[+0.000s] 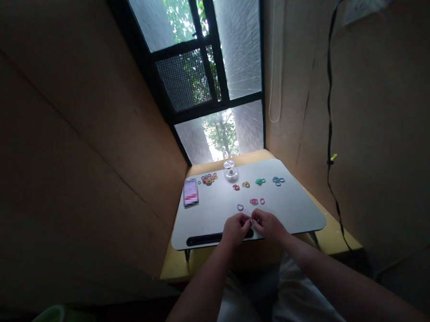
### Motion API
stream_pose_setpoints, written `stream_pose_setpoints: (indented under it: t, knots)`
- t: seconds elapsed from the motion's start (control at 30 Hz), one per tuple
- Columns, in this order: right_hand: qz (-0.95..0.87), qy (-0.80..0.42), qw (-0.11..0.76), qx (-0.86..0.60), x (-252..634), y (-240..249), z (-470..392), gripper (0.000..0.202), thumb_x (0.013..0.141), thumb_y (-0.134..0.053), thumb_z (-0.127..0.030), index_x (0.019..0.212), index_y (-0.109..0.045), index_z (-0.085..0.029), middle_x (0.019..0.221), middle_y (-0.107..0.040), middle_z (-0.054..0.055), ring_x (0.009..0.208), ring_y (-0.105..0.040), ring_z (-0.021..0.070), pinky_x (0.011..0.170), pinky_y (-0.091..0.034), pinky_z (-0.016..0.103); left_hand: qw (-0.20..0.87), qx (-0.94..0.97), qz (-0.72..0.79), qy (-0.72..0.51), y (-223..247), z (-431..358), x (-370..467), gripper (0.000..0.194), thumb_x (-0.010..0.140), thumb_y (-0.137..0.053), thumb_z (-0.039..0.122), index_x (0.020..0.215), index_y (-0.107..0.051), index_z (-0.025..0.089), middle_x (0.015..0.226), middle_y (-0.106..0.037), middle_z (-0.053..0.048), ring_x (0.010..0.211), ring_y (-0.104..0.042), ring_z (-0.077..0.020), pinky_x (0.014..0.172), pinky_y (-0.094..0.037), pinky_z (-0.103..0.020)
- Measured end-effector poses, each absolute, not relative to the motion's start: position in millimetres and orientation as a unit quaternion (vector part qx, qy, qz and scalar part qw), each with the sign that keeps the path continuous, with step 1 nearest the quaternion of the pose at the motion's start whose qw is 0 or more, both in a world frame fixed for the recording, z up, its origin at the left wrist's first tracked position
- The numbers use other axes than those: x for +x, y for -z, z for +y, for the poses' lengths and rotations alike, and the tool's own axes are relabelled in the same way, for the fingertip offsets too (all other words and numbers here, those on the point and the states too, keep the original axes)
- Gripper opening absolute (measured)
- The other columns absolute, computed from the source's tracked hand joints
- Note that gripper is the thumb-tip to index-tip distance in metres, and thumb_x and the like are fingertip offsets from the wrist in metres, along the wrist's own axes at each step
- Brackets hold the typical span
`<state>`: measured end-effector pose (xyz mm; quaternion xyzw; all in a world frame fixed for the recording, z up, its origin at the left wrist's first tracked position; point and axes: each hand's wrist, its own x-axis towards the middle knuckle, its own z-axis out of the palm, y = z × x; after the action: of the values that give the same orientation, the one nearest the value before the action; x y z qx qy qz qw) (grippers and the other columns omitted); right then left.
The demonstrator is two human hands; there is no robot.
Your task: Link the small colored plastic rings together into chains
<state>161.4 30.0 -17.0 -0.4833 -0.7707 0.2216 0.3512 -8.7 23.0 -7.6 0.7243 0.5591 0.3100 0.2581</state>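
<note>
My left hand [236, 228] and my right hand [267, 222] meet over the front edge of a white folding table [210, 214]. Both have their fingers pinched together around something tiny between the fingertips, too small to make out. Just beyond them lies a single purple ring-shaped band [240, 207], like a small hair tie. A small cluster of pink hair ties [253, 201] and a separate pink one [262, 201] are near my right hand. Farther back sit groups of red [236, 187], yellow [245, 184], green [260, 181] and blue hair ties [278, 180].
A mixed pile of hair ties [209, 179] lies at the back left, beside a clear plastic jar [231, 172]. A phone [190, 192] rests at the left edge. The black slot [204, 239] runs along the front. A black cable [329, 107] hangs on the right wall.
</note>
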Motion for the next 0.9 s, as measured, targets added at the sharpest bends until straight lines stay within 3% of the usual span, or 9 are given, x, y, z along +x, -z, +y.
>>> stream_pose_setpoints:
  t: [0.9]
  knots:
    - [-0.771,-0.22,0.347,-0.487,160.8,12.7,26.1,0.009,0.084,-0.051,-0.025,0.076,-0.053,-0.021,0.067,-0.059,-0.002,0.062,-0.052,0.0139,0.06,-0.034,0.025,0.266,0.707,0.564,-0.335,7.5,19.9,-7.8,0.012,0.082,-0.059,0.031,0.082,-0.062,0.019,0.071,-0.065,0.002,0.062,-0.057,-0.0114,0.059,-0.039,-0.023]
